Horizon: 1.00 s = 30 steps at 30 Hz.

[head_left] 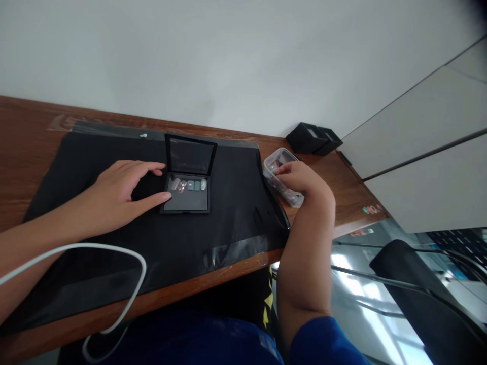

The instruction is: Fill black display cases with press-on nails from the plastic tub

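Our left hand (pixel 122 190) lay spread open on black mat (pixel 114 243), thumb touching open nail case (pixel 188 195) mid-mat. Our right hand (pixel 300 180) had fingers in clear plastic box (pixel 277 162) on desk (pixel 23 147), at mat's right edge; grip not discernible.

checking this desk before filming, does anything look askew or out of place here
The clear plastic box under the right hand sits tilted at the black mat's right edge, which looks rumpled there. A white cable loops off the desk's front edge. The open black case lies flat.
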{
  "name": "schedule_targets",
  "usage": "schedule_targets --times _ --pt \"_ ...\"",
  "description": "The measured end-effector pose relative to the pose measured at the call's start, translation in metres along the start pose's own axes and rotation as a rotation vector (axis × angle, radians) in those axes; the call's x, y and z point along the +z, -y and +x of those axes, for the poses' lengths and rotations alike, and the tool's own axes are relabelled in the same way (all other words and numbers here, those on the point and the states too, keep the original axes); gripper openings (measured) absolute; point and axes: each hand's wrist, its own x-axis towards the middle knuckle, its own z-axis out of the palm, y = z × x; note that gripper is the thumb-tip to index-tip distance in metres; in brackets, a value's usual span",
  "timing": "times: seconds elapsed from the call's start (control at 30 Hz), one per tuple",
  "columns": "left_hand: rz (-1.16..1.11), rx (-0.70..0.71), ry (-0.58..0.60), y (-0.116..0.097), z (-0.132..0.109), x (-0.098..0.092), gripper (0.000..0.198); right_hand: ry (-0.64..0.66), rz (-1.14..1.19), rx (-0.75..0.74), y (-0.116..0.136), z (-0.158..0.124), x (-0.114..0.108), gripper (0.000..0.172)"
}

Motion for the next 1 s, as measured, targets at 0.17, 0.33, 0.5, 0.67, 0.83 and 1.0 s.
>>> schedule_targets --times 0.17,0.33,0.5,0.67,0.83,1.0 --pt "-0.006 -0.013 0.015 -0.001 0.000 -0.001 0.084 -0.109 0.102 -0.022 0.002 -0.001 -0.001 0.012" --pt "-0.007 -0.020 0.017 0.000 0.000 -0.001 0.083 -0.148 0.221 -0.034 -0.003 0.002 -0.002 0.004" --pt "-0.006 -0.011 0.020 0.004 -0.001 -0.001 0.081 -0.272 0.305 -0.044 -0.006 0.004 0.001 0.004" --pt "0.057 -0.015 0.033 0.007 0.002 0.001 0.083 -0.433 0.423 -0.128 -0.012 0.011 0.006 0.006" --pt "0.068 -0.010 0.024 0.004 0.003 0.001 0.077 -0.538 0.541 -0.319 -0.009 0.013 0.010 0.007" --pt "-0.015 -0.029 -0.135 -0.008 0.000 -0.005 0.051 -0.568 0.575 -0.736 0.025 -0.007 0.034 0.005"
